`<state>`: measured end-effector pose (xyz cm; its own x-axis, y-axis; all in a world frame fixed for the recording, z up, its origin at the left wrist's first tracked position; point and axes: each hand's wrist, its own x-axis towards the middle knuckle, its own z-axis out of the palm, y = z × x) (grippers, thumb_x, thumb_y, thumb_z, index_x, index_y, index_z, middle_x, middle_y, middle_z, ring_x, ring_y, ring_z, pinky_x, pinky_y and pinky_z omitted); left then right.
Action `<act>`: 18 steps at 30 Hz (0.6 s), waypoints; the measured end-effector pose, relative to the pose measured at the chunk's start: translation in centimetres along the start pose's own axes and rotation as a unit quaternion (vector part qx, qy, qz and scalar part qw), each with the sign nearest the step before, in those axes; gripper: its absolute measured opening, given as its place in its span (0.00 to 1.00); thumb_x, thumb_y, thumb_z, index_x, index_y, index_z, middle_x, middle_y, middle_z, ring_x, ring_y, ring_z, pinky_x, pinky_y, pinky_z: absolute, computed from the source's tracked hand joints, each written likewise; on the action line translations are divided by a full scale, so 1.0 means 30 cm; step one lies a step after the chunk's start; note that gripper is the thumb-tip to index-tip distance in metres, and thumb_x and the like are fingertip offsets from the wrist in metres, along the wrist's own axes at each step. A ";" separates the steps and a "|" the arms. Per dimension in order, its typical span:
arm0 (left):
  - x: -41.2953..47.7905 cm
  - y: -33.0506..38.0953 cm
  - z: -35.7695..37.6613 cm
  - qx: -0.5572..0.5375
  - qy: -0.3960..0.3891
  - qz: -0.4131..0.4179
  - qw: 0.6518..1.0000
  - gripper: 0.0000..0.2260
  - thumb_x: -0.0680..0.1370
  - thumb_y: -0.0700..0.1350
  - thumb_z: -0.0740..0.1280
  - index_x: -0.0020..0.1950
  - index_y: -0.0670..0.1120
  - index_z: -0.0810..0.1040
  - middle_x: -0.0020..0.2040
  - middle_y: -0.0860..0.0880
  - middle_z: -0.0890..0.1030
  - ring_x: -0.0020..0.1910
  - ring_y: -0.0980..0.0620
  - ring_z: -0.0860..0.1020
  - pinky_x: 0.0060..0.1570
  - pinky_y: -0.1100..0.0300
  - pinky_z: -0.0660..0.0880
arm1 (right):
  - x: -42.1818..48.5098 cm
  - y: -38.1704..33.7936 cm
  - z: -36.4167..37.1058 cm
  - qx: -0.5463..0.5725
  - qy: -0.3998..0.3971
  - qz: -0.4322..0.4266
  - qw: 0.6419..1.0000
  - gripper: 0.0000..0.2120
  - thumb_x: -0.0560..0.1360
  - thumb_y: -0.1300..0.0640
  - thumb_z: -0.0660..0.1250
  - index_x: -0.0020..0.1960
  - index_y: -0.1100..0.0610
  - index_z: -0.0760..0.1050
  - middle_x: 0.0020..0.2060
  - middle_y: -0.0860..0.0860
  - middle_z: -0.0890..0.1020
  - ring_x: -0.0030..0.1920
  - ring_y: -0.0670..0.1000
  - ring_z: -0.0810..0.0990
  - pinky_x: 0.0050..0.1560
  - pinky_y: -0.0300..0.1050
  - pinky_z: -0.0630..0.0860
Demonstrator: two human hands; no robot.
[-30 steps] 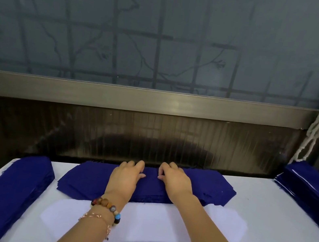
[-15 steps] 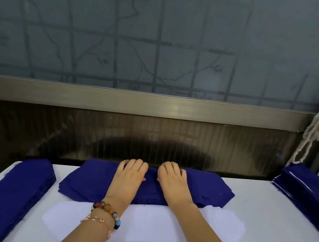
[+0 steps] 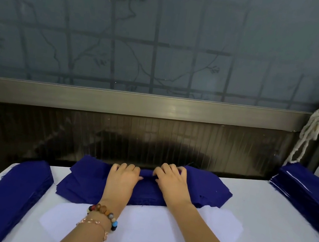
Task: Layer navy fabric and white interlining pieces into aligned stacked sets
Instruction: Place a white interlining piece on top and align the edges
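Half a second before, both hands had lain flat on the navy fabric stack (image 3: 206,189). Now their fingers had curled over its far edge, the left hand (image 3: 122,180) and the right hand (image 3: 173,185) each gripping the cloth, with a small ridge raised between them. That suggested a top piece was about to be drawn back onto the white interlining piece (image 3: 157,223), which lay just in front against the stack's near edge. No bin or tray showed: a navy bundle (image 3: 2,195) at left and a navy pile (image 3: 307,194) at right sat directly on the table (image 3: 267,204).

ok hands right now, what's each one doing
Left hand: grips the fanned stack of navy fabric pieces.
Right hand: grips the same stack.
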<state>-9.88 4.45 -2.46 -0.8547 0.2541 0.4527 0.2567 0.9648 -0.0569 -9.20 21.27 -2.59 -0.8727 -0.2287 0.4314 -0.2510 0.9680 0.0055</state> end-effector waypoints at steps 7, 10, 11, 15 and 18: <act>-0.004 -0.203 -0.058 -0.050 -0.047 -0.102 0.992 0.10 0.79 0.58 0.61 0.57 0.56 0.74 0.55 0.54 0.78 0.57 0.52 0.74 0.56 0.53 0.65 | 0.021 0.224 -0.135 -0.030 -0.129 0.099 0.986 0.13 0.78 0.48 0.63 0.61 0.50 0.72 0.57 0.50 0.77 0.63 0.54 0.68 0.65 0.55 0.59; -0.048 -0.302 -0.073 -0.082 -0.046 -0.185 0.978 0.12 0.78 0.58 0.64 0.57 0.54 0.76 0.55 0.52 0.80 0.57 0.49 0.76 0.55 0.51 0.68 | -0.020 0.351 -0.154 -0.040 -0.153 0.175 0.972 0.12 0.78 0.46 0.63 0.60 0.48 0.73 0.57 0.49 0.77 0.63 0.54 0.67 0.64 0.55 0.59; -0.064 -0.324 -0.073 -0.113 -0.046 -0.213 0.969 0.14 0.77 0.58 0.65 0.58 0.53 0.77 0.56 0.50 0.81 0.57 0.47 0.77 0.55 0.51 0.70 | -0.037 0.384 -0.150 -0.031 -0.151 0.209 0.966 0.12 0.78 0.46 0.63 0.60 0.48 0.73 0.58 0.49 0.77 0.64 0.54 0.68 0.64 0.55 0.60; -0.105 -0.360 -0.078 -0.211 -0.045 -0.268 0.939 0.18 0.78 0.53 0.67 0.64 0.47 0.76 0.59 0.44 0.80 0.58 0.42 0.77 0.56 0.47 0.74 | -0.098 0.439 -0.132 0.059 -0.114 0.337 0.933 0.15 0.77 0.44 0.64 0.61 0.50 0.74 0.55 0.51 0.79 0.60 0.55 0.73 0.61 0.52 0.64; -0.122 -0.358 -0.104 -0.225 -0.024 -0.278 0.934 0.14 0.79 0.52 0.65 0.60 0.46 0.78 0.55 0.44 0.82 0.53 0.42 0.78 0.51 0.48 0.75 | -0.118 0.426 -0.141 0.083 -0.068 0.371 0.923 0.16 0.77 0.44 0.65 0.59 0.51 0.74 0.54 0.51 0.80 0.60 0.55 0.72 0.54 0.49 0.63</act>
<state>-8.10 -7.06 -0.72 -0.9286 -0.2639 0.2607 -0.0772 0.8249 0.5600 -7.55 34.88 -0.24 -0.8718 0.4681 0.1441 0.3851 0.8369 -0.3890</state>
